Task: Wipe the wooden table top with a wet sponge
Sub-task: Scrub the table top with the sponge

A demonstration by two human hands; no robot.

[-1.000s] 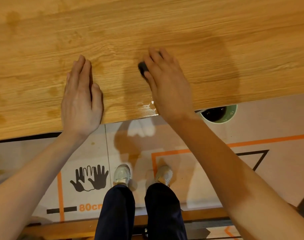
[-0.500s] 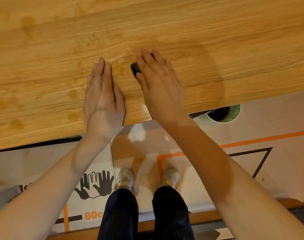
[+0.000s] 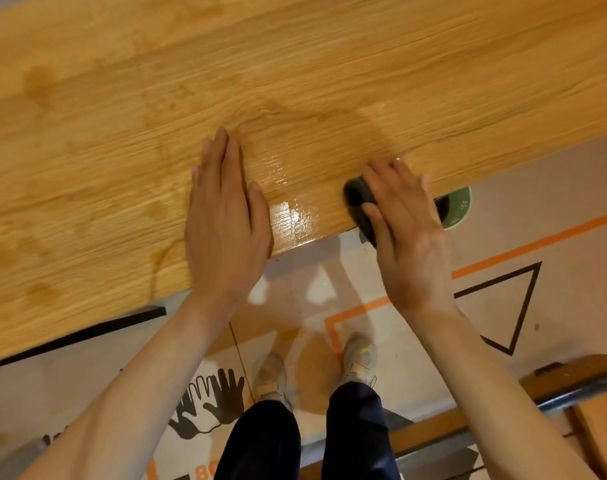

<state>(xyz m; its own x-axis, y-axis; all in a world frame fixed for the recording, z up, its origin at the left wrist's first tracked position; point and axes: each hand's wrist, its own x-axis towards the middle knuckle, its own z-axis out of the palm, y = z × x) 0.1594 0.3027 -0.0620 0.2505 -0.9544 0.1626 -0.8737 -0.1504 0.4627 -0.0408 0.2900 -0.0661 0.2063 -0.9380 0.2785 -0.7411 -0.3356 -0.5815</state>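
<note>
Left hand (image 3: 225, 216) flat, fingers straight, on table (image 3: 87, 168); right hand (image 3: 404, 223) pressing dark sponge (image 3: 359, 202) at wet table edge, fingers straight.

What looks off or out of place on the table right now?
The dark sponge under the right hand overhangs the near edge of the wooden table top, partly off it. A glossy wet patch shines beside the left hand, which lies flat.

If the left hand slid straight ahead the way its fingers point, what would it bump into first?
Probably nothing. The left hand lies flat on the table, and ahead of its fingers only bare wood shows up to the picture's top edge. The sponge sits off to its right.
</note>
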